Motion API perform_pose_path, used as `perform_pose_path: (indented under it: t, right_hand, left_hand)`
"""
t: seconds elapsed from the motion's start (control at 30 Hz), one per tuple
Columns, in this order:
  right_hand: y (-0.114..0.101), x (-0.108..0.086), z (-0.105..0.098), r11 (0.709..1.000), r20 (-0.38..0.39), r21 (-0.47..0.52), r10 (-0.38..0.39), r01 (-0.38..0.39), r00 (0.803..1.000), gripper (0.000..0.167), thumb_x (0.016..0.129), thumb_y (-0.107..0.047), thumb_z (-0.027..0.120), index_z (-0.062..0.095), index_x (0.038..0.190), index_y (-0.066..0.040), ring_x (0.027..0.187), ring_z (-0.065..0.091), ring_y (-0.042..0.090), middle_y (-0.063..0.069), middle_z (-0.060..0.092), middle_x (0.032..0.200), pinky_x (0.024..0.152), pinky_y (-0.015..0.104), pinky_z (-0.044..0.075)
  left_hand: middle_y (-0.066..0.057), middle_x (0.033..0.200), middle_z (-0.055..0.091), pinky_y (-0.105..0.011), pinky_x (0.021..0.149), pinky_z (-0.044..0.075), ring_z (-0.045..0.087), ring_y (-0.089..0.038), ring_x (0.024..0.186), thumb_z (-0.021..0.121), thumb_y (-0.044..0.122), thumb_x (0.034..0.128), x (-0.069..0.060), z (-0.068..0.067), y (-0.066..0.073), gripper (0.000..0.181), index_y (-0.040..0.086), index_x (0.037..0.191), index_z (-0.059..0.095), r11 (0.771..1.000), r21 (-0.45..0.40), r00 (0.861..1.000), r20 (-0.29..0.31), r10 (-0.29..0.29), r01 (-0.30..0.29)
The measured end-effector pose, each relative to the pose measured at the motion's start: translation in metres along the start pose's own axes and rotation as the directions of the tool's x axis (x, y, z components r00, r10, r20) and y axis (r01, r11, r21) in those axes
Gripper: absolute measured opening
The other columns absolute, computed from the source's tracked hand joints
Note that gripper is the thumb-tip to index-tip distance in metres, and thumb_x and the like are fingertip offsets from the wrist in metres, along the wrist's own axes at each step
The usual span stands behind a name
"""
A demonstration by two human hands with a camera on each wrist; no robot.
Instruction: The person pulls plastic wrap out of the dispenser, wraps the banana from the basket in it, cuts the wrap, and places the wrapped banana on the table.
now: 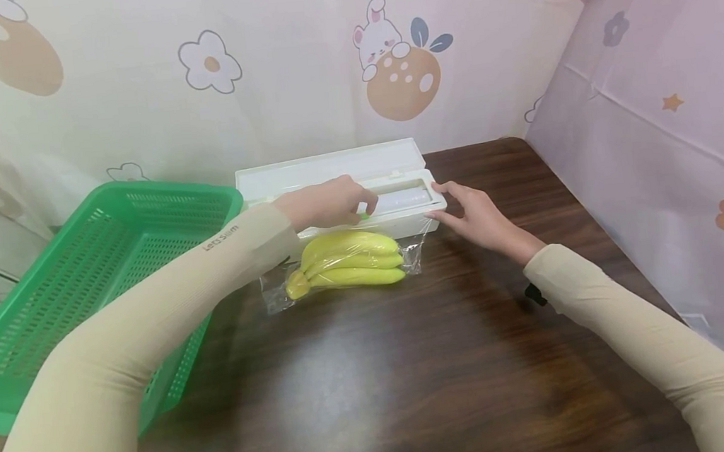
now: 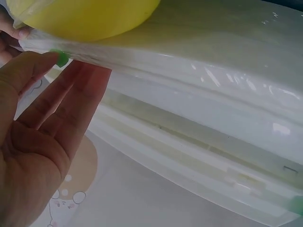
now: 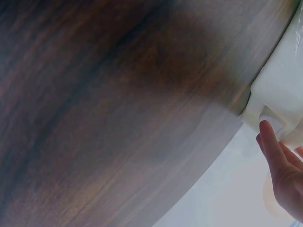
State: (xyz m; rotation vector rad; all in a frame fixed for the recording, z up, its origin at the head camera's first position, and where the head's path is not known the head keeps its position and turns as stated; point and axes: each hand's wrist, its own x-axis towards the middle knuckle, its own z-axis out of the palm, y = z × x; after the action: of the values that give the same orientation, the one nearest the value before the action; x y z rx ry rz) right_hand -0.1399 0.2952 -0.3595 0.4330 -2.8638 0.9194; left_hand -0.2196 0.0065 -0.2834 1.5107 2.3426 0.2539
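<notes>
A white cling film dispenser (image 1: 409, 222) sits at the back of the table with its lid (image 1: 332, 166) raised and a film roll (image 1: 403, 198) inside. My left hand (image 1: 325, 202) is at its front edge, pinching a small green cutter slider (image 2: 61, 57) between thumb and fingers. At the dispenser's right end, my right hand (image 1: 479, 218) grips the corner, thumb in front and fingers on top. Just before the dispenser lies a bunch of yellow bananas (image 1: 351, 247), covered by clear film (image 1: 276, 300) that reaches to the dispenser's front.
A green slatted plastic basket (image 1: 206, 196) stands at the left, close to the dispenser's left end. The dark wooden table (image 1: 425, 377) ends at a patterned cloth (image 1: 285, 62) behind and at the right.
</notes>
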Motion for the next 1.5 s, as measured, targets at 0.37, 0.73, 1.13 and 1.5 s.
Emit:
perform_pose_path:
  t: [0.37, 0.73, 1.13, 1.5]
  right_hand:
    - [0.001, 0.000, 0.000, 1.000, 0.010, -0.004, 0.013, -0.013, 1.000, 0.054, 0.102, -0.019, 0.073, 0.053, 0.144, 0.008, 0.124, 0.064, 0.048, 0.032, 0.057, 0.146, 0.101, 0.061, 0.053]
    - [0.002, 0.001, 0.000, 1.000, 0.010, -0.010, 0.003, -0.003, 1.000, 0.054, 0.102, -0.018, 0.072, 0.053, 0.143, 0.009, 0.123, 0.064, 0.048, 0.033, 0.057, 0.145, 0.100, 0.061, 0.053]
    - [0.001, 0.001, -0.001, 1.000, 0.023, -0.016, 0.006, -0.006, 1.000, 0.054, 0.102, -0.018, 0.072, 0.052, 0.144, 0.009, 0.123, 0.065, 0.048, 0.034, 0.057, 0.144, 0.100, 0.061, 0.053]
    - [0.003, 0.000, 0.000, 1.000, 0.014, -0.021, 0.003, -0.002, 1.000, 0.055, 0.102, -0.019, 0.072, 0.052, 0.145, 0.010, 0.123, 0.064, 0.048, 0.032, 0.056, 0.147, 0.100, 0.061, 0.053]
  left_hand:
    - [-0.009, 0.077, 0.065, -0.039, 0.077, 0.051, 0.057, -0.022, 0.074, 0.060, -0.007, 0.0910, -0.005, -0.001, -0.003, 0.019, 0.004, 0.104, 0.069, 1.000, -0.017, 1.000, -0.011, 0.004, -0.004]
    - [-0.013, 0.086, 0.070, -0.041, 0.082, 0.053, 0.063, -0.027, 0.082, 0.062, -0.007, 0.0919, -0.009, 0.000, -0.006, 0.018, 0.004, 0.104, 0.069, 1.000, -0.015, 1.000, 0.001, -0.023, 0.023]
    - [-0.014, 0.086, 0.071, -0.042, 0.081, 0.054, 0.064, -0.028, 0.082, 0.061, -0.008, 0.0915, -0.015, -0.002, -0.004, 0.017, 0.003, 0.102, 0.069, 1.000, -0.003, 1.000, 0.000, -0.016, 0.016]
    - [-0.012, 0.082, 0.067, -0.040, 0.079, 0.052, 0.058, -0.024, 0.077, 0.062, -0.010, 0.0897, -0.018, -0.002, -0.001, 0.016, 0.002, 0.099, 0.067, 0.999, -0.004, 0.999, 0.006, -0.033, 0.033]
